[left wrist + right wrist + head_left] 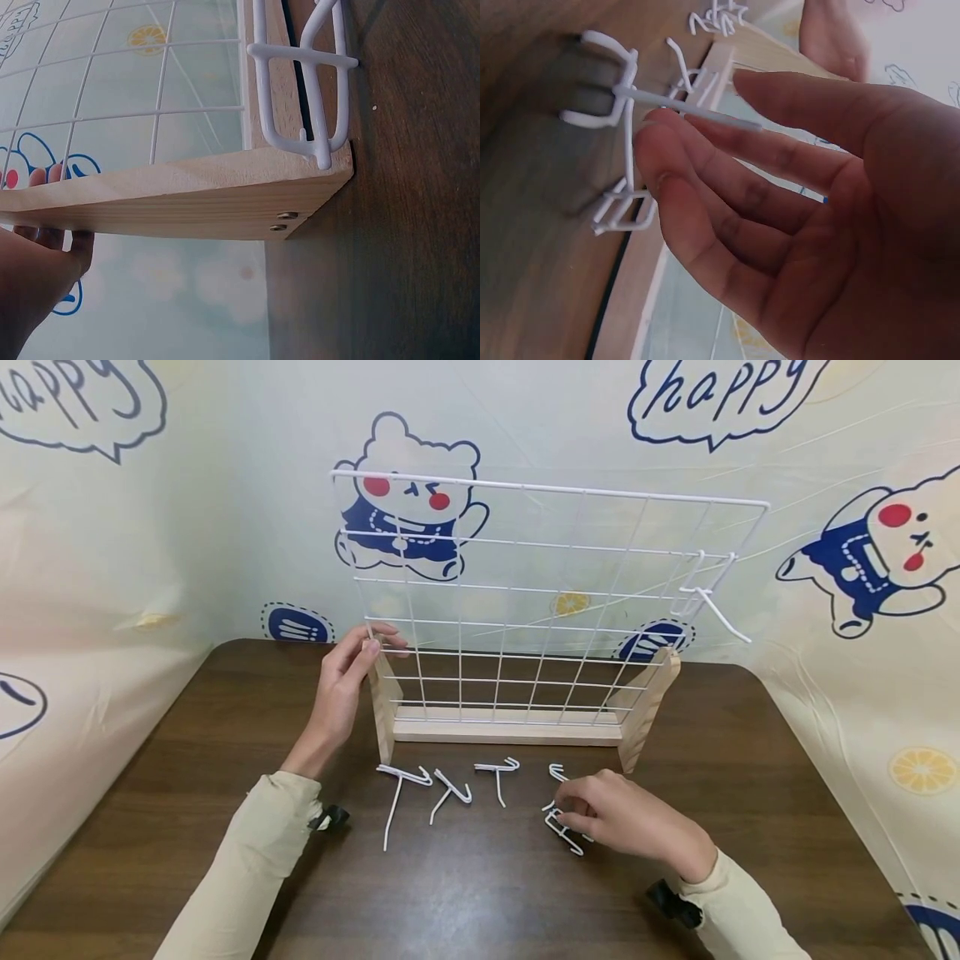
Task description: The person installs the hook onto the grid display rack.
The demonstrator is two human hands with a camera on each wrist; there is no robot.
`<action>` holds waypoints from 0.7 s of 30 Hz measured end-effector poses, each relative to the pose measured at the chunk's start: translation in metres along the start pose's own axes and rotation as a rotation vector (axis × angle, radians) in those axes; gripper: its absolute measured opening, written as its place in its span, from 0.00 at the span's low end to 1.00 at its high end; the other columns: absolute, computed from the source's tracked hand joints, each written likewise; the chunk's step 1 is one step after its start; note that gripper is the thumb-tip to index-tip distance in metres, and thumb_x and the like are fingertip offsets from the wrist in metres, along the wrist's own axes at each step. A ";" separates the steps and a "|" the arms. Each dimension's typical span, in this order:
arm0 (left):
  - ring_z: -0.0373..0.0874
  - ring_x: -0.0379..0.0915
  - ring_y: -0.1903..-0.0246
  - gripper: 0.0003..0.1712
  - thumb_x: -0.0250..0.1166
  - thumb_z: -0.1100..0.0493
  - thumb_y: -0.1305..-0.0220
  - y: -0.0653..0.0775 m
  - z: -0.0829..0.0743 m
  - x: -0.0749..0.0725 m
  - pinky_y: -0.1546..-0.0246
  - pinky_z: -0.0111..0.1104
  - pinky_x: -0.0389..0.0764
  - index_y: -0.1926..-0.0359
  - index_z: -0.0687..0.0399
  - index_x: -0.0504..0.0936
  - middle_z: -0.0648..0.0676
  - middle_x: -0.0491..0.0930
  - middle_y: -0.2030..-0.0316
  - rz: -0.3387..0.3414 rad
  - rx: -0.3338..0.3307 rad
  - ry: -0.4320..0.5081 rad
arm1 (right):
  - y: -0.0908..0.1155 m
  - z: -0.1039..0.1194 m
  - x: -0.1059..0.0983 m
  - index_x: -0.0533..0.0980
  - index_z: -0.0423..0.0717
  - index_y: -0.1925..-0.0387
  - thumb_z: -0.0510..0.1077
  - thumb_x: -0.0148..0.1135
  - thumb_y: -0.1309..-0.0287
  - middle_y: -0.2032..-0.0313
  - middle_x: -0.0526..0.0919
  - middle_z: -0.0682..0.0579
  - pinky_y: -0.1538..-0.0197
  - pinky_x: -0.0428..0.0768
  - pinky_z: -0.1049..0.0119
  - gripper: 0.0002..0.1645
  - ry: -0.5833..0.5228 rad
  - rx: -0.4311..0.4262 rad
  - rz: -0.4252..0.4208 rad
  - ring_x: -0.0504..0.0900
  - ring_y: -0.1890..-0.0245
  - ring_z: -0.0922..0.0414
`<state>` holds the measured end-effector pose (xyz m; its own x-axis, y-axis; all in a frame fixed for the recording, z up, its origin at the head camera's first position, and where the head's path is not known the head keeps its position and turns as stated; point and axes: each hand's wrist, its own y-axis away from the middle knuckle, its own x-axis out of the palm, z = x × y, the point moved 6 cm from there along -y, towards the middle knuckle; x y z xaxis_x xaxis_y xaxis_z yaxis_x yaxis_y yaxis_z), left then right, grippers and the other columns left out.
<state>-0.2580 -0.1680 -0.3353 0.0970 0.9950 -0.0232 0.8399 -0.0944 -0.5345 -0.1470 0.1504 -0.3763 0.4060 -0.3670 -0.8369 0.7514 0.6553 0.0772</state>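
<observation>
Your left hand (341, 681) holds the rack (510, 587) by its left post (383, 714), thumb on the near side and fingers reaching round behind; a light, steady grip there should stop the base from skidding. Three hooks (451, 788) lie on the table (465, 893) nearer you than that hand and to its right; I'd leave those alone for this pick. Your right hand (626, 814) is half open at another hook (624, 91), its thumb standing off the bent fingers and the prong (690, 110) in the gap; the wrist view is blurred, so I cannot tell whether skin meets wire. I'd pinch that prong close to its root and lift straight up, since a further hook (557, 771) sits just beyond your fingertips and could snag.

As for direction, the rack's long axis runs left to right, ahead of both hands. The three hooks right of your left hand have their bent ends to the right and their prongs toward you. At your right hand, the prong points in toward the palm, bent ends away from it. Beyond and right of that hand, the hung hook (705, 592) slants its prong down and rightward.
</observation>
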 end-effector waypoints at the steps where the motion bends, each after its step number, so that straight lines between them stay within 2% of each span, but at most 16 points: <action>1: 0.57 0.76 0.48 0.20 0.48 0.57 0.22 0.000 0.000 0.000 0.44 0.36 0.71 0.43 0.68 0.75 0.68 0.79 0.51 0.000 0.000 -0.001 | 0.000 0.000 0.002 0.82 0.46 0.64 0.39 0.66 0.39 0.79 0.78 0.64 0.75 0.72 0.72 0.02 0.012 0.003 0.003 0.72 0.80 0.72; 2: 0.57 0.76 0.48 0.19 0.48 0.57 0.22 0.000 0.000 0.000 0.44 0.36 0.71 0.43 0.67 0.75 0.68 0.79 0.51 0.000 0.000 -0.003 | 0.000 0.000 0.003 0.82 0.47 0.66 0.38 0.67 0.40 0.80 0.76 0.65 0.75 0.71 0.72 0.01 0.027 0.000 0.004 0.70 0.81 0.72; 6: 0.55 0.77 0.49 0.20 0.48 0.57 0.22 0.000 0.001 0.000 0.44 0.36 0.71 0.43 0.68 0.75 0.67 0.79 0.51 0.001 0.002 -0.007 | -0.001 0.003 0.006 0.79 0.50 0.74 0.33 0.65 0.42 0.81 0.72 0.66 0.76 0.69 0.73 0.09 0.073 -0.028 -0.009 0.67 0.81 0.72; 10: 0.57 0.76 0.48 0.20 0.48 0.57 0.22 0.000 0.000 0.001 0.43 0.37 0.70 0.43 0.68 0.75 0.68 0.79 0.51 0.002 0.004 -0.012 | -0.001 0.007 0.007 0.76 0.51 0.78 0.31 0.63 0.43 0.82 0.70 0.66 0.76 0.68 0.74 0.14 0.102 -0.067 -0.026 0.65 0.81 0.71; 16: 0.60 0.76 0.49 0.19 0.48 0.57 0.22 -0.001 -0.001 0.001 0.45 0.37 0.72 0.43 0.66 0.76 0.68 0.79 0.52 -0.007 0.005 -0.011 | -0.001 0.010 0.004 0.78 0.51 0.78 0.29 0.64 0.46 0.81 0.71 0.66 0.75 0.68 0.74 0.14 0.106 -0.101 -0.033 0.66 0.80 0.71; 21: 0.64 0.75 0.48 0.19 0.48 0.57 0.22 0.000 -0.001 0.000 0.46 0.36 0.73 0.43 0.68 0.75 0.66 0.80 0.52 -0.006 0.006 0.000 | -0.004 0.012 0.001 0.81 0.50 0.75 0.33 0.65 0.42 0.80 0.75 0.67 0.73 0.71 0.74 0.11 0.097 -0.117 -0.089 0.68 0.79 0.72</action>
<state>-0.2577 -0.1683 -0.3344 0.0919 0.9956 -0.0197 0.8374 -0.0879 -0.5394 -0.1429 0.1396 -0.3714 0.2842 -0.3649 -0.8866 0.7144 0.6973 -0.0580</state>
